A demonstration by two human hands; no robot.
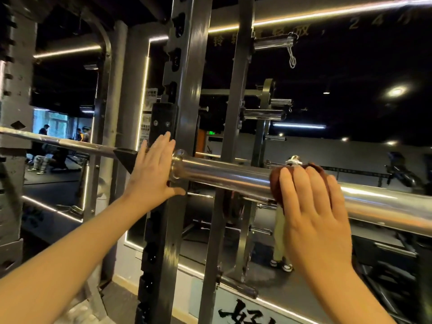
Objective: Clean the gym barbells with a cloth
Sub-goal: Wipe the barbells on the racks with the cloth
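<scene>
**Mid-wipe on the racked barbell, head view**

Looks like the wiping step proper: pressing a brown cloth onto the chrome well right of the collar with the right hand, laid flat and open over it. Bracing with the left hand too, open and flat, just left of the collar against the rack upright. Next up, probably: sliding the cloth along toward the collar or out to the far end, keeping even pressure, then wrapping under. Writing-wise: brushed characters low and right of the collar, maybe "好", cut off; faint "24" high right. Can't read the posters left of the collar.
</scene>
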